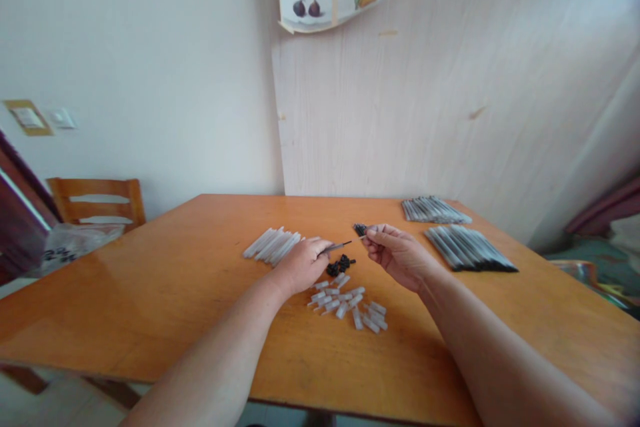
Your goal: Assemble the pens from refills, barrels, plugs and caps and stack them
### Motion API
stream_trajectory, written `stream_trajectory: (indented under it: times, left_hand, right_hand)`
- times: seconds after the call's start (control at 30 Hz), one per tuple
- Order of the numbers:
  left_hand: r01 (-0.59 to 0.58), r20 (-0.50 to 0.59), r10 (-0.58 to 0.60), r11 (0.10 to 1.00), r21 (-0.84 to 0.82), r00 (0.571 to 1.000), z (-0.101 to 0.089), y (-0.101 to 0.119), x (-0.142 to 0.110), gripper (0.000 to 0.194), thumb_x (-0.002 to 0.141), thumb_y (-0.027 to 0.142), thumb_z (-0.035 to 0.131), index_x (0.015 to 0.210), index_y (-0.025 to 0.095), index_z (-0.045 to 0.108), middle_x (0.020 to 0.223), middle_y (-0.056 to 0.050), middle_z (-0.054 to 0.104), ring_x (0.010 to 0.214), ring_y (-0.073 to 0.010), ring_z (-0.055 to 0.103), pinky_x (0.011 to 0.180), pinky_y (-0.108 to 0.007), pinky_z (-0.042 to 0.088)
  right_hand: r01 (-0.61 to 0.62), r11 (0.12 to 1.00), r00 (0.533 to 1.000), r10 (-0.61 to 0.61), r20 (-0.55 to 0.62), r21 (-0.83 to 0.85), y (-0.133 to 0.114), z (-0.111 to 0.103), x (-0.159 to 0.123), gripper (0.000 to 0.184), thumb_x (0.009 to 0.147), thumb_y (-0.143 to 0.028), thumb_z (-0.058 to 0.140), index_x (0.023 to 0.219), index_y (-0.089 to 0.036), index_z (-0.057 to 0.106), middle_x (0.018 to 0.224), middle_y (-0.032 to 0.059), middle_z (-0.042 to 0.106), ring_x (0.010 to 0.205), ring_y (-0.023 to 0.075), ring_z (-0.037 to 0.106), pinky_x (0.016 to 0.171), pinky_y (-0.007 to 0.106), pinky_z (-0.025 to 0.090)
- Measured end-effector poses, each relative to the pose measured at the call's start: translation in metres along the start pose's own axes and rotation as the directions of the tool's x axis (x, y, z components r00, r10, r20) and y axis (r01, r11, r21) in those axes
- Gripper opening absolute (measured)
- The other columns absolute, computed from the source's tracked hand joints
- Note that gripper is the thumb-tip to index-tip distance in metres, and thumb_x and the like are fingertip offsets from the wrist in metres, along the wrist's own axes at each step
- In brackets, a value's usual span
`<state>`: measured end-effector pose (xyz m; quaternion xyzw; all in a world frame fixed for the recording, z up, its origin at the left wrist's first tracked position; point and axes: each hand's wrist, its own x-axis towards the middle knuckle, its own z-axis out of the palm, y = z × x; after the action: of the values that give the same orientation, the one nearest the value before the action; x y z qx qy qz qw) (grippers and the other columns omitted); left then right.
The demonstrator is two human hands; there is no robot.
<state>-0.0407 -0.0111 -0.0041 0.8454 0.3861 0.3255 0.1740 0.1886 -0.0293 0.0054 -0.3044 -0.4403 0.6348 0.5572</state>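
Note:
My left hand [304, 264] is closed around a slim pen-like stick [340, 247], whose dark narrow tip points to the right. Facing that tip, my right hand [397, 252] pinches a small, thin, pale piece [363, 237]; its kind is too small to make out. The stick and the piece are slightly apart. Below the hands lie a heap of small black parts [339, 265] and scattered short translucent caps [343, 303]. Whitish translucent tubes [271, 245] lie left of my left hand, partly hidden by it. More small dark parts [359, 229] show behind my right fingertips.
Two bundles of pen-like sticks, a far bundle [434, 209] and a nearer bundle [467, 248] with black ends, rest on the table's right side. The wooden table [165, 280] reaches the wall. A chair [97, 197] with a plastic bag [83, 247] stands at left.

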Motion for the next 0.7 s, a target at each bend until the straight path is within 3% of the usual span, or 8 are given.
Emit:
stream_trajectory:
  times: [0.17,0.33,0.5,0.6,0.7]
  left_hand:
    - [-0.024,-0.038,0.022,0.998,-0.055,0.999,0.0,0.001,0.0,0.026,0.079,0.014,0.051,0.093,0.022,0.072,0.088,-0.005,0.071,0.082,-0.0197,0.062,0.074,-0.03,0.045]
    - [-0.03,-0.049,0.027,0.998,-0.052,0.998,0.0,-0.001,-0.001,0.03,0.079,0.013,0.051,0.099,0.023,0.072,0.091,-0.005,0.071,0.085,-0.0201,0.063,0.078,-0.031,0.045]
    - [-0.013,-0.049,0.01,0.999,-0.048,0.999,0.001,-0.004,0.0,0.034,0.081,0.014,0.05,0.107,0.024,0.07,0.102,-0.005,0.071,0.095,-0.0214,0.062,0.086,-0.034,0.045]
    - [-0.01,-0.062,0.008,1.0,-0.024,0.998,0.002,-0.007,0.0,0.034,0.082,0.015,0.05,0.109,0.023,0.07,0.103,-0.006,0.071,0.097,-0.022,0.062,0.088,-0.035,0.045]
    - [-0.003,-0.068,0.003,1.0,-0.003,0.998,0.002,-0.009,0.0,0.034,0.083,0.017,0.05,0.11,0.023,0.069,0.103,-0.007,0.071,0.098,-0.0224,0.062,0.089,-0.036,0.046]
  right_hand:
    - [-0.02,1.0,1.0,0.021,0.02,-0.009,0.007,-0.003,0.004,0.019,0.073,-0.027,0.077,0.085,-0.017,0.066,0.08,0.0022,0.066,0.062,0.007,0.055,0.059,0.02,0.044]
    - [0.001,0.999,1.0,-0.001,-0.003,-0.036,0.01,-0.007,0.006,0.02,0.071,-0.025,0.076,0.086,-0.017,0.066,0.077,0.0025,0.066,0.062,0.0082,0.055,0.059,0.021,0.045]
    - [0.018,0.952,0.996,-0.042,-0.074,-0.306,0.017,-0.007,0.007,0.016,0.071,-0.028,0.07,0.08,-0.017,0.063,0.07,0.0016,0.064,0.055,0.0089,0.05,0.052,0.021,0.038]
    - [0.006,0.781,0.984,-0.115,-0.134,-0.624,0.024,-0.009,0.011,0.013,0.073,-0.026,0.062,0.084,-0.018,0.064,0.068,0.0006,0.063,0.057,0.0115,0.052,0.054,0.023,0.039]
    - [0.068,0.443,0.969,-0.242,-0.046,-0.894,0.031,-0.012,0.015,0.014,0.076,-0.023,0.057,0.085,-0.019,0.068,0.077,0.0026,0.068,0.071,0.0158,0.059,0.065,0.026,0.043]
